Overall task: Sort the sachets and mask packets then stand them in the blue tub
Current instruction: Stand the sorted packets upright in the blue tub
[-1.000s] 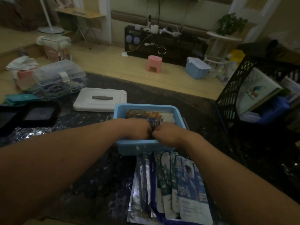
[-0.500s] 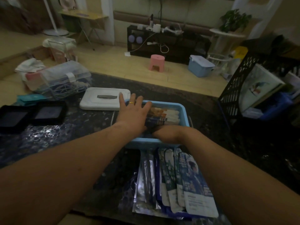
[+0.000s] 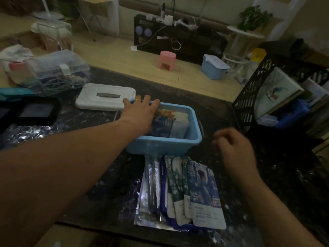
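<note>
The blue tub [image 3: 165,145] stands in the middle of the dark table. Inside it lean several sachets and packets [image 3: 170,122]. My left hand [image 3: 139,113] lies over the tub's left side with straight fingers reaching past the far rim, pressing the packets. My right hand [image 3: 233,147] hovers to the right of the tub, fingers loosely curled, holding nothing. In front of the tub a fanned stack of mask packets [image 3: 187,193] lies flat, silver ones on the left and blue-and-white ones on the right.
A white lid [image 3: 105,96] lies behind the tub at the left. Farther left are a clear storage box [image 3: 57,70] and a black tray [image 3: 28,111]. A black mesh rack [image 3: 258,90] with books stands at the right.
My right hand came out of the tub and moved to the right, holding nothing. My left hand went from curled at the near rim to flat over the packets, then shifted slightly left.
</note>
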Demonstrator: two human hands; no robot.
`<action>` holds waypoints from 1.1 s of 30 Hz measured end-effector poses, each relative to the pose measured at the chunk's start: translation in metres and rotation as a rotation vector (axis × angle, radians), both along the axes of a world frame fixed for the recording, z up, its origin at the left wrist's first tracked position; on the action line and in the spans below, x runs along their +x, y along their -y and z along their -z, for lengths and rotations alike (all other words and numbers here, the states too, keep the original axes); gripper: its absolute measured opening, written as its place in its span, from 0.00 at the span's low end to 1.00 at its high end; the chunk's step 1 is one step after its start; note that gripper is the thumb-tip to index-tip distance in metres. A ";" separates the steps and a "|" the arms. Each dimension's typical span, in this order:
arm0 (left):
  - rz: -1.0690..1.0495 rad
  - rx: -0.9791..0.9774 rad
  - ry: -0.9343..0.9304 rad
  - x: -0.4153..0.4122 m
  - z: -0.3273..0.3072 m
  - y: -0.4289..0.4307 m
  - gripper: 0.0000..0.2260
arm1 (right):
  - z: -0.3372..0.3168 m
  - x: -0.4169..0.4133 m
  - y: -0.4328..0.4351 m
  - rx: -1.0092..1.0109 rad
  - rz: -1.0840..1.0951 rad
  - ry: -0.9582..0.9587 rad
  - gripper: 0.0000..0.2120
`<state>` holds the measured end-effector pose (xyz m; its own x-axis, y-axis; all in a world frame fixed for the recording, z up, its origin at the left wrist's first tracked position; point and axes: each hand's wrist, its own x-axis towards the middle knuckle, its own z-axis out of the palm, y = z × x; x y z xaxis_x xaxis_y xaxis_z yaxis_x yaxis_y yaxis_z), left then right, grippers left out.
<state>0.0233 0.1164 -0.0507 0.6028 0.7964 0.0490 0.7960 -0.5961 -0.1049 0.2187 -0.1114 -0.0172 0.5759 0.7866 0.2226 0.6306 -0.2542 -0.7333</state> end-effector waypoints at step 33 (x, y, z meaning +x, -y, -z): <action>0.004 0.010 0.001 -0.002 0.002 -0.002 0.44 | 0.087 0.056 0.034 -0.651 -0.032 0.002 0.32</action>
<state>0.0217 0.1185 -0.0527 0.6062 0.7932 0.0576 0.7936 -0.5985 -0.1095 0.2749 -0.1450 -0.1045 0.5501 0.7779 -0.3039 0.6466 -0.6270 -0.4345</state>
